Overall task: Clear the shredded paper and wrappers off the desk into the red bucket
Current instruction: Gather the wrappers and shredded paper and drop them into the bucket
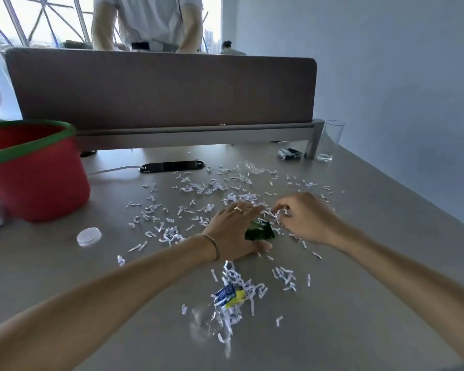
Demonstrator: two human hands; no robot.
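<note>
White shredded paper (198,188) is strewn over the middle of the grey desk (373,303). My left hand (233,231) lies flat on the desk with fingers spread, its edge against a crumpled green wrapper (260,230). My right hand (303,218) is curled just right of the wrapper, fingertips pinching a few paper shreds. A blue and yellow wrapper (229,295) lies nearer me amid more shreds, beside a clear plastic wrapper (206,317). The red bucket (35,170) with a green rim stands at the left.
A clear round lid (89,236) lies near the bucket. A black cable port (172,166) and a white cable sit behind the shreds. A drinking glass (330,140) and a small box (289,153) stand at the back right by the grey divider (161,87). A person stands behind it.
</note>
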